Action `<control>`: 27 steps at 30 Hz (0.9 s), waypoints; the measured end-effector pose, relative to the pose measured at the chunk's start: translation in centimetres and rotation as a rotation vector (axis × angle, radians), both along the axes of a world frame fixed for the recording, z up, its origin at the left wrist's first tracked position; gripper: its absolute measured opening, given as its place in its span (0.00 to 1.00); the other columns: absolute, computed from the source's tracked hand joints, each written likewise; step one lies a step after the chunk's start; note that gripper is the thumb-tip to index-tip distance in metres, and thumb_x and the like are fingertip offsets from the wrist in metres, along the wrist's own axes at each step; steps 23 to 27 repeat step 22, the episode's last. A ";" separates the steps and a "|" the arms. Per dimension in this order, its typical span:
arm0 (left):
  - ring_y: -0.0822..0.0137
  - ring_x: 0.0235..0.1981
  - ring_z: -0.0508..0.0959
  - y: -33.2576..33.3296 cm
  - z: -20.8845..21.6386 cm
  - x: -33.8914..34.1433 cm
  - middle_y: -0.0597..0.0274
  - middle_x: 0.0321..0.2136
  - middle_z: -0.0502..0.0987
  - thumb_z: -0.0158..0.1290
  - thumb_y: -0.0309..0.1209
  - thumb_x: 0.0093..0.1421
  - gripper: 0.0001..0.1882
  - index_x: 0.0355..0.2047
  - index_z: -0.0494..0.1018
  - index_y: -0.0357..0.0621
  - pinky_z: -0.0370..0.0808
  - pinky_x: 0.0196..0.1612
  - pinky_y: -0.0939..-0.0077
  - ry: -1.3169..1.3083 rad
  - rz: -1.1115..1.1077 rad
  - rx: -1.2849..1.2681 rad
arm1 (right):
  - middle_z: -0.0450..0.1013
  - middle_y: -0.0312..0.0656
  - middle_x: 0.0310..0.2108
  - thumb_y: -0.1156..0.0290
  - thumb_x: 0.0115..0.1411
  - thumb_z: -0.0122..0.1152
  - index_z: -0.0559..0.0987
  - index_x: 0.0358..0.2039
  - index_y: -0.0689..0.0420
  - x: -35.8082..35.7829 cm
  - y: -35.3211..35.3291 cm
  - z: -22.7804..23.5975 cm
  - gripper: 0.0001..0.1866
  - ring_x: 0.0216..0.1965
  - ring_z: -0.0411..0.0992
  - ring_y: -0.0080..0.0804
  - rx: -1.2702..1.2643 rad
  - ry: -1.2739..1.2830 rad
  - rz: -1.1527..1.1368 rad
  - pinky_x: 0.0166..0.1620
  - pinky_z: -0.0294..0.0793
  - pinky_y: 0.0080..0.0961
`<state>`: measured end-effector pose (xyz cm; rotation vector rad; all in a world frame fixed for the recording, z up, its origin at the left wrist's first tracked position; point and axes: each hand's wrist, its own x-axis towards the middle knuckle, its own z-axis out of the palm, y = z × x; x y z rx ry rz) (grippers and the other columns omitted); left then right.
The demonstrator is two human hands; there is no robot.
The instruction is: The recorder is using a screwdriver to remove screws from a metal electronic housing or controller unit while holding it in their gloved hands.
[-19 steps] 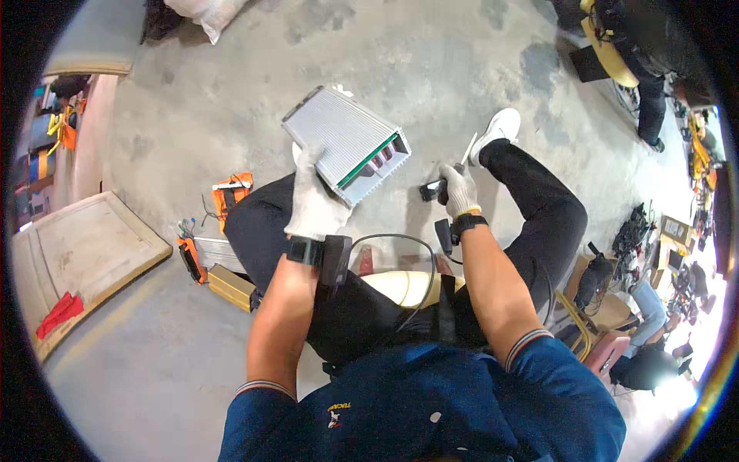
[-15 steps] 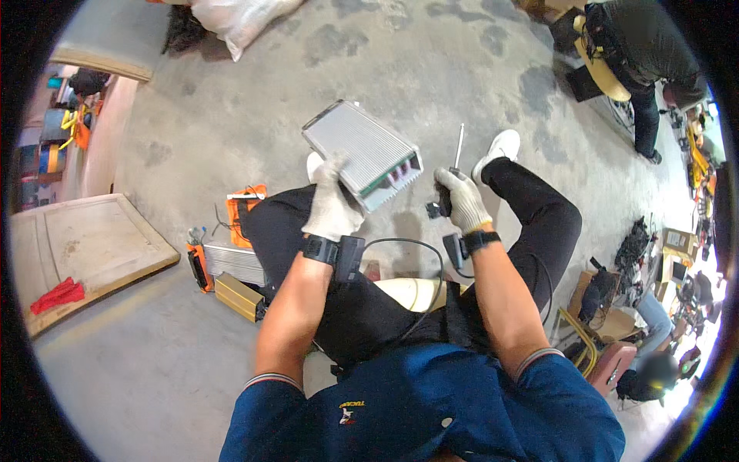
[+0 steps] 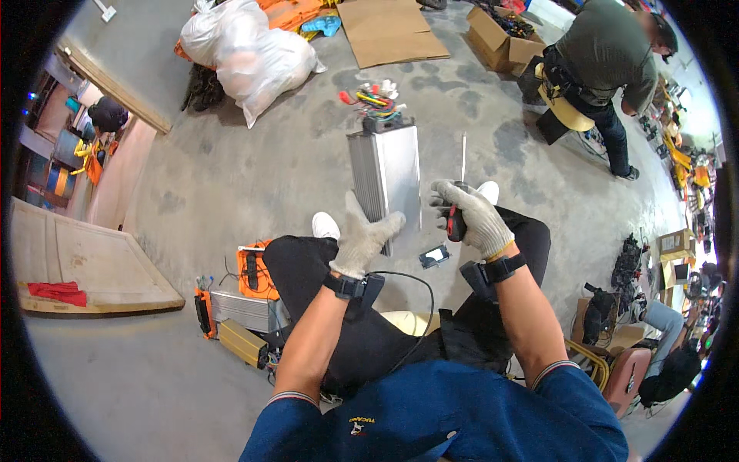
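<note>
My left hand (image 3: 365,240), in a pale knitted glove, grips the near end of a silver finned metal box (image 3: 397,171). Its thumb lies along the ribbed side and its fingers cross the lower end. From the box's far end sticks a bundle of coloured wires with connectors (image 3: 376,102). To the right, my gloved right hand (image 3: 479,219) is closed round a screwdriver (image 3: 456,224) with a red and black handle, its thin shaft pointing away from me. Below and between the hands, a small black plate with a white patch (image 3: 434,256) lies on the floor.
At my left are another silver finned box (image 3: 240,309), a gold box (image 3: 242,343) and orange-cased items (image 3: 257,271). A wooden panel (image 3: 92,266) lies beyond. White sacks (image 3: 265,65) and flat cardboard (image 3: 389,32) are ahead. A co-worker (image 3: 608,58) bends at the far right.
The silver box has turned, so its wired end now points away from me. The black piece by my right hand is now on the floor. My view has shifted, showing more ahead.
</note>
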<state>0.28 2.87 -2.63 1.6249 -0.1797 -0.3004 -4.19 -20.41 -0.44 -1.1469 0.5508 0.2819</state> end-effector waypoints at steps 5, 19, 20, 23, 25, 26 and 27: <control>0.56 0.49 0.78 -1.2 2.1 -1.0 0.44 0.49 0.75 0.70 0.36 0.47 0.45 0.61 0.61 0.31 0.76 0.53 0.63 -0.351 -0.015 0.227 | 0.76 0.42 0.42 0.57 0.67 0.65 0.75 0.55 0.60 -1.0 -0.3 2.7 0.24 0.33 0.73 0.26 0.052 -0.172 -0.169 0.36 0.80 0.26; 0.40 0.51 0.74 -0.8 8.9 0.8 0.41 0.50 0.73 0.71 0.29 0.33 0.50 0.61 0.64 0.35 0.73 0.56 0.50 -1.219 -0.062 0.626 | 0.75 0.39 0.34 0.37 0.66 0.55 0.79 0.49 0.51 -5.1 -1.3 0.9 0.30 0.29 0.71 0.31 0.964 -0.394 -0.291 0.26 0.74 0.26; 0.40 0.51 0.74 -0.4 10.2 1.0 0.42 0.50 0.73 0.71 0.28 0.32 0.51 0.61 0.64 0.36 0.72 0.57 0.49 -1.320 -0.106 0.658 | 0.75 0.39 0.34 0.37 0.66 0.55 0.79 0.49 0.51 -5.5 -1.3 1.4 0.30 0.29 0.71 0.31 0.972 -0.398 -0.292 0.26 0.74 0.26; 0.39 0.52 0.74 0.5 12.2 1.5 0.43 0.52 0.73 0.71 0.27 0.32 0.51 0.61 0.65 0.38 0.71 0.59 0.47 -1.434 -0.190 0.731 | 0.80 0.41 0.48 0.39 0.67 0.57 0.78 0.54 0.51 -6.4 -1.4 2.4 0.29 0.31 0.75 0.33 0.858 -0.517 -0.285 0.26 0.76 0.31; 0.39 0.52 0.74 0.5 12.2 1.5 0.43 0.52 0.73 0.71 0.27 0.32 0.51 0.61 0.65 0.38 0.71 0.59 0.47 -1.434 -0.190 0.731 | 0.80 0.41 0.48 0.39 0.67 0.57 0.78 0.54 0.51 -6.4 -1.4 2.4 0.29 0.31 0.75 0.33 0.858 -0.517 -0.285 0.26 0.76 0.31; 0.39 0.52 0.74 0.5 12.2 1.5 0.43 0.52 0.73 0.71 0.27 0.32 0.51 0.61 0.65 0.38 0.71 0.59 0.47 -1.434 -0.190 0.731 | 0.80 0.41 0.48 0.39 0.67 0.57 0.78 0.54 0.51 -6.4 -1.4 2.4 0.29 0.31 0.75 0.33 0.858 -0.517 -0.285 0.26 0.76 0.31; 0.39 0.52 0.74 0.5 12.2 1.5 0.43 0.52 0.73 0.71 0.27 0.32 0.51 0.61 0.65 0.38 0.71 0.59 0.47 -1.434 -0.190 0.731 | 0.80 0.41 0.48 0.39 0.67 0.57 0.78 0.54 0.51 -6.4 -1.4 2.4 0.29 0.31 0.75 0.33 0.858 -0.517 -0.285 0.26 0.76 0.31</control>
